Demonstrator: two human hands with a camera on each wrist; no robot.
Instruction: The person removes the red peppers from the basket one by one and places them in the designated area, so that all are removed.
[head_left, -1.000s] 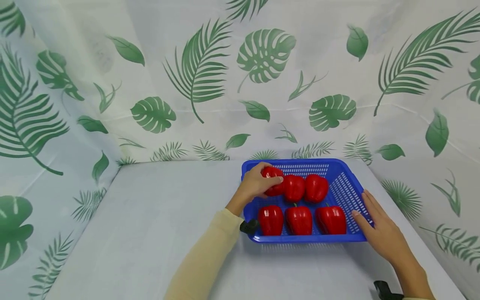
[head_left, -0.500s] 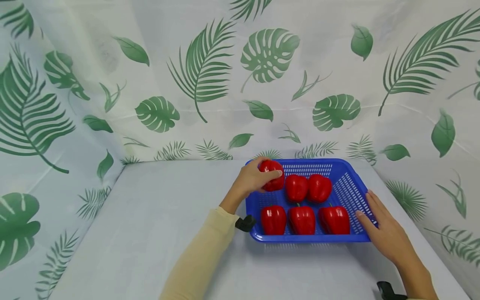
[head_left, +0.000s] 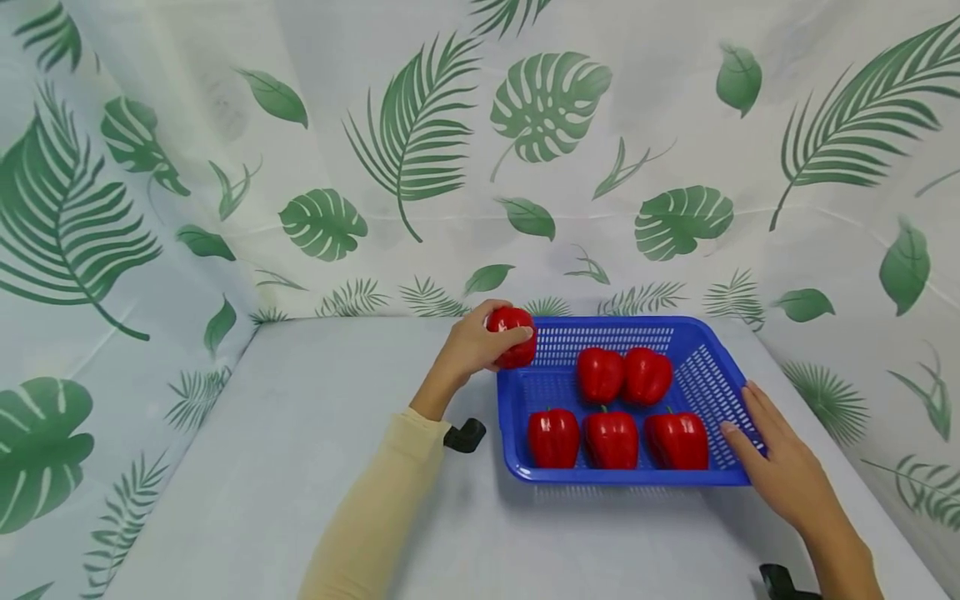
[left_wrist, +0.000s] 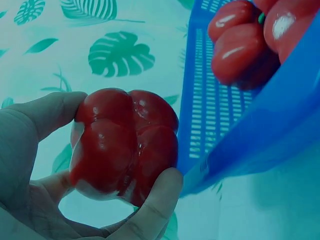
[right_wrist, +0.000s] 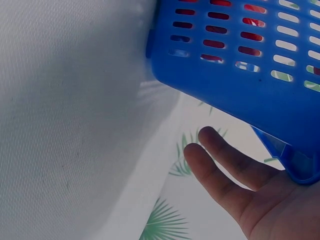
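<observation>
My left hand (head_left: pixel 468 343) grips a red bell pepper (head_left: pixel 513 357) at the far left corner of a blue plastic basket (head_left: pixel 622 477). Thumb and fingers curl round its sides in the left wrist view, where the pepper (left_wrist: pixel 107 150) is apart from the basket. Inside the basket lie two red bell peppers (head_left: pixel 600 377) in the back row and three (head_left: pixel 553 439) along the front. My right hand (head_left: pixel 783 471) rests on the basket's right rim, thumb over the edge. In the right wrist view, two straight fingers (right_wrist: pixel 212 175) extend below the perforated wall.
A white tabletop (head_left: pixel 300 467) spreads left of the basket and in front of it. Leaf-printed cloth (head_left: pixel 450 167) hangs behind and along both sides. A black wrist mount (head_left: pixel 465 435) sits by the left sleeve (head_left: pixel 375 500).
My left hand has lifted the bell pepper from the basket's back row and carried it leftward and up to the rim. My right hand keeps its place on the basket's right edge.
</observation>
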